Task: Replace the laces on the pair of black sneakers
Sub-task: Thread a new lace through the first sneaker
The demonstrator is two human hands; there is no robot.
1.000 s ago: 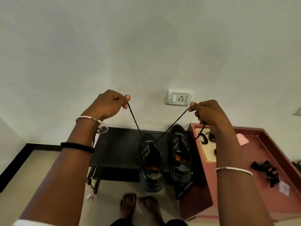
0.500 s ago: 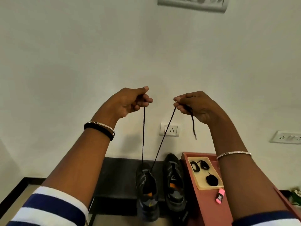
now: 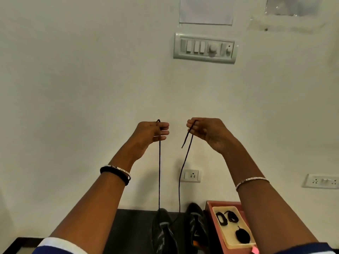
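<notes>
My left fingers (image 3: 163, 132) pinch one lace (image 3: 159, 173) end | my right fingers (image 3: 193, 127) pinch the other | lace drops into a sneaker (image 3: 162, 237)

— Which eyelets does the lace (image 3: 159, 171) run through?
— You can't tell: it's too dark down there. The bottom edge cuts off your left shoe (image 3: 162, 233) and right shoe (image 3: 196, 228).
— And the lace's tips?
— One is buried in your left hand (image 3: 150, 134), inside the curled fingers.
— The tray (image 3: 229, 233)?
— The dark bits in it are too small for you to name. Your right forearm covers the box (image 3: 223, 203) beyond it. The paper (image 3: 205, 11) up top is cropped, and so is the far-right socket (image 3: 321, 181).
</notes>
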